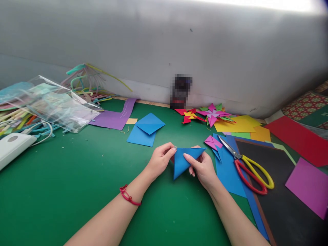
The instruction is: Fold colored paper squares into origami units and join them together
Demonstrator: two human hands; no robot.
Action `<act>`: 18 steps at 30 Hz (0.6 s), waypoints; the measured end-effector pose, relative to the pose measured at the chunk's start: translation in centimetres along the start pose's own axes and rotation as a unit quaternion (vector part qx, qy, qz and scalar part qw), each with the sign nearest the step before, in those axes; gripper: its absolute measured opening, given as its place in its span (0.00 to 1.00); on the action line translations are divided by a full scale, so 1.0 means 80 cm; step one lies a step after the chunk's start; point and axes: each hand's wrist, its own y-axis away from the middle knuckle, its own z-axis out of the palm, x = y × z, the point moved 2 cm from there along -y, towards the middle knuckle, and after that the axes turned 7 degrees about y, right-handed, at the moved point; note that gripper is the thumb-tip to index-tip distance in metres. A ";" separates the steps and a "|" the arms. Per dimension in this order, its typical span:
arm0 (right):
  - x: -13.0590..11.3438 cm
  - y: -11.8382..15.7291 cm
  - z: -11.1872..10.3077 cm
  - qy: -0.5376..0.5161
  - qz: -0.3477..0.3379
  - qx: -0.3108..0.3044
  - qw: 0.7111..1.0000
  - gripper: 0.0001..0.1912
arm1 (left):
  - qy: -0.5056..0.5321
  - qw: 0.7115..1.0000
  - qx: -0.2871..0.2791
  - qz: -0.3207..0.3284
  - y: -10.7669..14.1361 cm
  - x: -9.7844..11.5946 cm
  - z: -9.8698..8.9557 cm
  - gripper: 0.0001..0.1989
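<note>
- Head view: folded blue paper (pixel 181 162) is up between both hands, in front of the wearer, over the green surface (pixel 84 184). Shape roughly triangular, one point toward the wearer, another out to the right.
- Left hand (pixel 161 158): thumb and index finger closed in a pinch on the paper's upper left corner.
- Right hand (pixel 203 167): thumb pressed flat on the near face, other fingers curled behind; the paper is clamped between, near its right half.
- Handling, by judgement: very light; crisp along folds, floppy where single-layered; little slip in dry fingers. Creases and corners likely mark or tear under a hard pull. Best hold: thumb and finger at corners or along folded edges.
- Right side: scissors (pixel 238 156) lie across a blue sheet (pixel 229 176) and a dark board (pixel 279 194), tips toward a folded pink piece (pixel 210 141). This cluster, just beside the right hand, crowds that arm most.
- Beyond the hands: two overlapping blue squares (pixel 151 123), plus a red-and-yellow star (pixel 189 115) and a pink star (pixel 212 115).
- Far left: clear bag (pixel 74 114), well apart from the hands.
</note>
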 end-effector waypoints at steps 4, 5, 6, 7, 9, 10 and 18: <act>0.001 -0.001 -0.001 -0.008 -0.002 0.003 1.000 0.14 | 0.056 0.998 -0.005 -0.026 -0.001 -0.001 0.002 0.15; 0.002 -0.001 -0.001 -0.010 -0.004 0.003 1.000 0.14 | 0.064 0.998 -0.005 -0.028 -0.001 -0.001 0.002 0.14; 0.002 -0.002 -0.002 -0.012 -0.007 0.003 1.000 0.13 | 0.067 0.997 -0.003 -0.026 -0.001 -0.001 0.003 0.12; 0.003 -0.002 -0.002 -0.014 -0.008 0.003 1.000 0.13 | 0.064 0.998 0.001 -0.022 -0.001 -0.002 0.003 0.11; 0.004 -0.003 -0.003 -0.018 -0.009 0.006 1.000 0.13 | 0.054 0.998 0.011 -0.014 -0.001 -0.002 0.003 0.09; 0.005 -0.003 -0.003 -0.019 -0.009 0.008 1.000 0.14 | 0.051 0.999 0.013 -0.013 -0.001 -0.003 0.004 0.09; 0.006 -0.004 -0.003 -0.020 -0.011 0.010 1.000 0.13 | 0.039 0.999 0.026 -0.010 0.000 -0.002 0.002 0.09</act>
